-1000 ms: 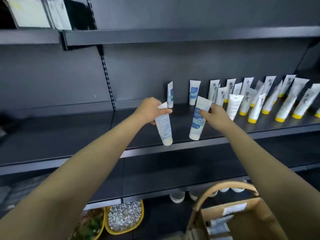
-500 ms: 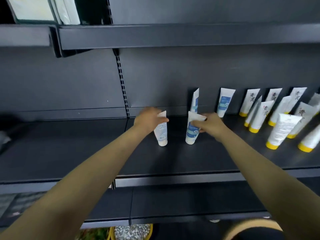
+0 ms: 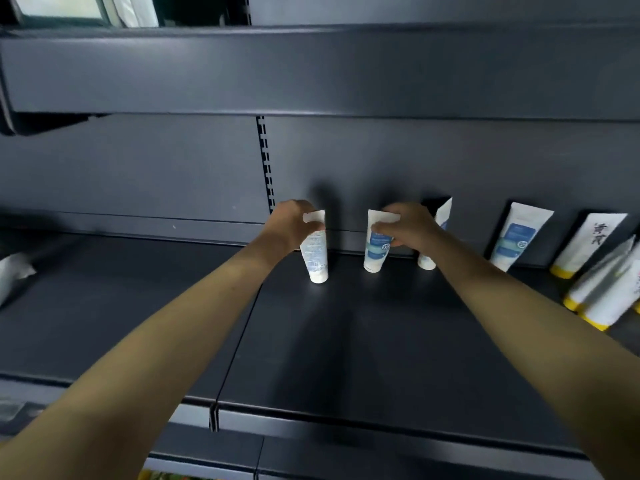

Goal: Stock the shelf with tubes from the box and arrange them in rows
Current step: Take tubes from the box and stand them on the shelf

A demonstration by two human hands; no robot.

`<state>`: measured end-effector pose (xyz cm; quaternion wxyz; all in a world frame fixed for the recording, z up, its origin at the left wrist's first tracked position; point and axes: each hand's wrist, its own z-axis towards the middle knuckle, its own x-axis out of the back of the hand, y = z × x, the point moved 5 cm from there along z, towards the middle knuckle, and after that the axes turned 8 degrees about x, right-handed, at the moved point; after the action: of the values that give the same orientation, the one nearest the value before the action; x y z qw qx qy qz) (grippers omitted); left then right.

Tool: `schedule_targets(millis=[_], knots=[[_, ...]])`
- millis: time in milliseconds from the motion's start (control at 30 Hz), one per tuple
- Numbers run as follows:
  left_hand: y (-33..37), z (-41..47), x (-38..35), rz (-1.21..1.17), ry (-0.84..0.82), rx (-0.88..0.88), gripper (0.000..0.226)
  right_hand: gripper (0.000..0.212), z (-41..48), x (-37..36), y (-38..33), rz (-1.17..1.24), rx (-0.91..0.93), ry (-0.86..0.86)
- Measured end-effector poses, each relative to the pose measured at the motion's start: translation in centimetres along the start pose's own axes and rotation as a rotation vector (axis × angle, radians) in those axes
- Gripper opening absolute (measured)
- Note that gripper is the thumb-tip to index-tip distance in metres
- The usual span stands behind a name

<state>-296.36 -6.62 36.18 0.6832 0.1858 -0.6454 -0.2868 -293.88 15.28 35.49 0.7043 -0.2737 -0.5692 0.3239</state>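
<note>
The left hand (image 3: 294, 223) pinches the crimped top of a white tube (image 3: 316, 252), fingers curled round it. The tube hangs below the grip with its long axis near vertical, cap down on the dark shelf (image 3: 346, 341). The right hand (image 3: 410, 228) grips a blue-labelled tube (image 3: 375, 249) the same way: crimp up in the fingers, cap down on the shelf, leaning slightly. The two tubes stand side by side but apart. Just behind the right hand stands another tube (image 3: 441, 216), cap down. Further right of that grip stand a blue-label tube (image 3: 519, 237) and yellow-capped tubes (image 3: 588, 244).
</note>
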Motion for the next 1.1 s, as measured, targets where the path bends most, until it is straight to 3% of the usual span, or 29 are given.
schedule_targets(millis=[133,433,633,867,1100], knots=[[-0.9,2.4,0.8,0.055,0.096,0.06,0.02,0.029,1.9,-0.8,0.0,-0.044,0.0,0.021],[-2.6,5.2,1.7,0.084,0.12,0.127,0.014,0.024,3.0,-1.3,-0.5,-0.059,-0.064,0.124],[-2.5,6.3,1.5,0.023,0.084,0.128,0.023,0.025,3.2,-1.1,-1.0,-0.189,-0.061,0.101],[-1.8,7.0,1.5,-0.027,0.12,0.128,0.017,0.026,3.7,-1.5,-1.7,-0.302,-0.043,0.111],[-1.7,7.3,1.3,-0.075,0.035,0.14,0.023,0.027,3.7,-1.7,-2.4,-0.337,-0.075,0.1]])
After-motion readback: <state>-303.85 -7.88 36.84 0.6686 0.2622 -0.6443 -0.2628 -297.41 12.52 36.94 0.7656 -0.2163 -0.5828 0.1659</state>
